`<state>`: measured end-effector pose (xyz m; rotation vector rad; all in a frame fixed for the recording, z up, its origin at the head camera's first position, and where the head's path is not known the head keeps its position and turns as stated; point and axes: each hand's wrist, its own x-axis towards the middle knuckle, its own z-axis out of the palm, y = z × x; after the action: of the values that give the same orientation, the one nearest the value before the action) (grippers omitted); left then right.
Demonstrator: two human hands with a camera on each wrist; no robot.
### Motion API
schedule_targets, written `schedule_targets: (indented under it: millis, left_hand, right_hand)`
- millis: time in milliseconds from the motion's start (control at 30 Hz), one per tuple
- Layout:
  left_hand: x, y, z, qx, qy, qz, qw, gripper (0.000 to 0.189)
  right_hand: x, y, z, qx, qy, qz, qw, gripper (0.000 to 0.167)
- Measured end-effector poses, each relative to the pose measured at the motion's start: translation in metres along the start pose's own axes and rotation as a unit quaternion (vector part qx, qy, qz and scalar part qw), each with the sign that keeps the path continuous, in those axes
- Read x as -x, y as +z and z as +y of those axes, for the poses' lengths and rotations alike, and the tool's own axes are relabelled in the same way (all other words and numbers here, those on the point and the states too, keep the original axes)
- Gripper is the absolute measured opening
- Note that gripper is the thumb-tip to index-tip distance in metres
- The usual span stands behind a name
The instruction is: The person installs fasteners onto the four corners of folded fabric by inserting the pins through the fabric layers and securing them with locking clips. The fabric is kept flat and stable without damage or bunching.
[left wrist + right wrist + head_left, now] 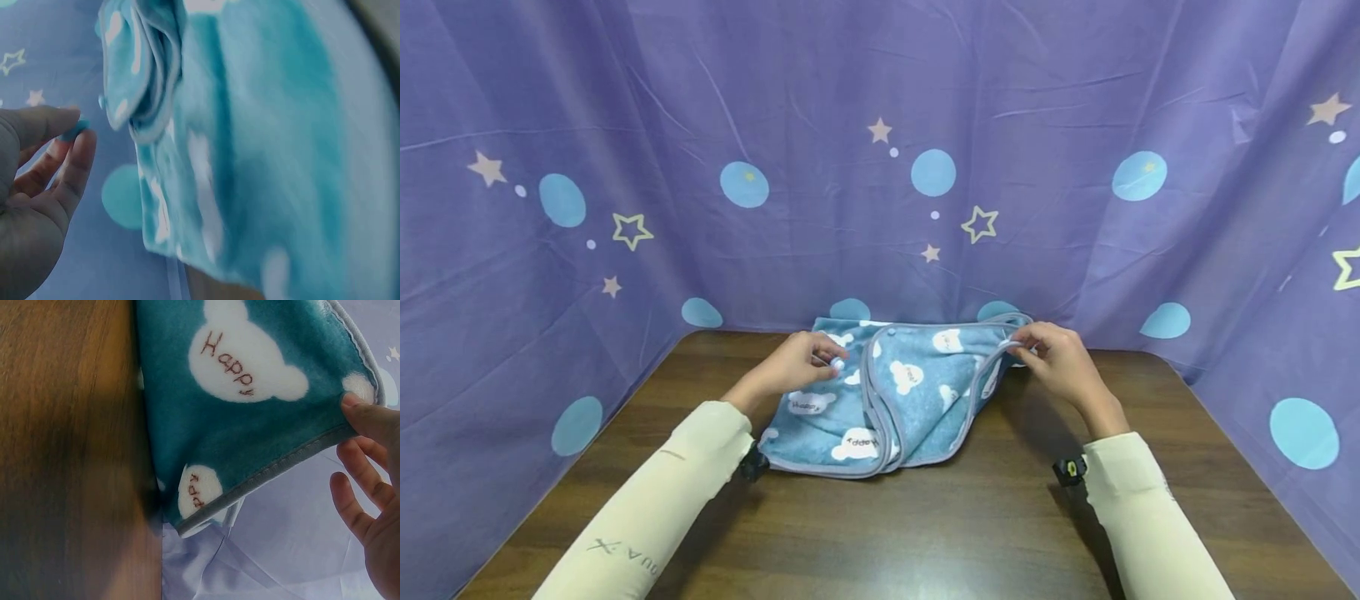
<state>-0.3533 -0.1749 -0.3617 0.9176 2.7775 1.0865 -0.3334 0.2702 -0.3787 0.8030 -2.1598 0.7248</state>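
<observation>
A blue plush blanket (925, 392) with grey binding and white bear-head prints lies folded on the table. Between thumb and fingertips my left hand (797, 363) pinches a small round light-blue piece (75, 129), above the blanket's left part. That piece looks apart from the cloth in the left wrist view; its exact kind is unclear. At the far right, my right hand (1060, 358) pinches the bound edge (350, 432) of the blanket and lifts that corner off the table. A small light-blue button (891, 332) shows near the top of the overlapping flap.
The brown wooden table (925, 533) extends in front of the blanket. A purple curtain (820, 100) with stars and blue dots hangs behind and at both sides. Dark devices are strapped at both wrists, the right wrist camera (1070, 471) among them.
</observation>
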Motion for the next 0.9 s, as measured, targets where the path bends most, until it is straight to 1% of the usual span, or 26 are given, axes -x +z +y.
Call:
schedule_targets:
  millis: [167,300,400,567,733,900]
  left_hand:
    - [-0.021,0.015,0.015,0.006,-0.009,-0.005,0.9999,0.031]
    - [-0.036,0.028,0.024,0.007,-0.005,0.001,1.0,0.031]
    - [-0.048,0.04,0.029,0.018,-0.007,0.009,0.9998,0.031]
    - [-0.065,0.06,0.038,0.039,-0.013,0.013,0.9991,0.031]
    - [-0.081,0.076,0.049,0.071,-0.016,0.023,0.9971,0.03]
    - [-0.093,0.091,0.059,0.082,-0.019,0.037,0.9958,0.03]
  right_hand:
    - [-0.001,-0.001,-0.001,0.006,-0.003,-0.005,1.0,0.018]
    - [-0.002,0.0,-0.001,0.004,-0.004,-0.008,0.9999,0.018]
    - [-0.002,0.001,-0.002,0.004,-0.004,-0.01,0.9999,0.018]
    - [-0.002,0.002,-0.002,0.011,-0.005,-0.012,0.9999,0.018]
    - [-0.003,0.002,-0.002,0.017,-0.004,-0.016,0.9997,0.019]
    - [-0.002,0.004,-0.003,0.012,-0.007,-0.022,0.9997,0.021]
